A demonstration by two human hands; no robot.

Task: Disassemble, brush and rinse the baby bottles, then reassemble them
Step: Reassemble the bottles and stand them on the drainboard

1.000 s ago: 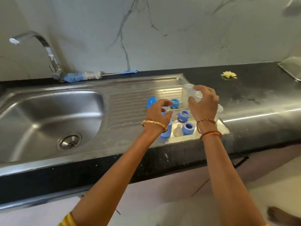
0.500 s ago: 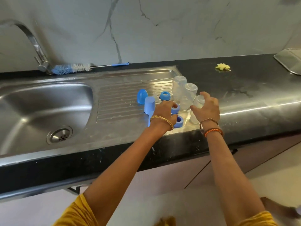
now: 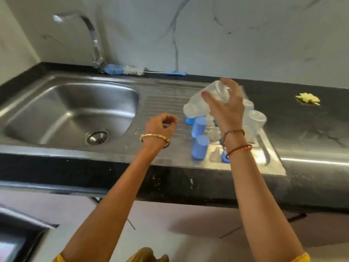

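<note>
head view. right hand (image 3: 226,110) raised above the drainboard (image 3: 162,103), fingers and thumb curled round a clear baby bottle (image 3: 204,101), tilted, open mouth pointing down-left over the blue parts below. grip firm round the bottle's body, base end blurred behind the fingers. left hand (image 3: 160,125) lower and to the left, over the ribbed drainboard, fingers curled into a loose fist; something thin and blue just showing at the fingertips, too blurred to tell whether pinched or merely behind. gold bangle (image 3: 154,139) on the left wrist, beaded and orange thread bands (image 3: 238,148) on the right wrist.

below the held bottle, two blue bottle caps (image 3: 200,146) standing upright on the drainboard, one behind the other, with a blue screw ring (image 3: 189,120) at the back. clear silicone nipple (image 3: 215,155) just right of the nearer cap, partly hidden by the right wrist. more clear bottles (image 3: 255,120) standing to the right of the hand, near the drainboard's edge.

steel sink basin (image 3: 56,114) at left with drain, curved tap (image 3: 92,40) behind it. blue-and-white bottle brush (image 3: 124,69) lying along the back ledge against the marble wall. yellow scrap (image 3: 307,98) on the black tabletop (image 3: 311,129), well apart to the right.
</note>
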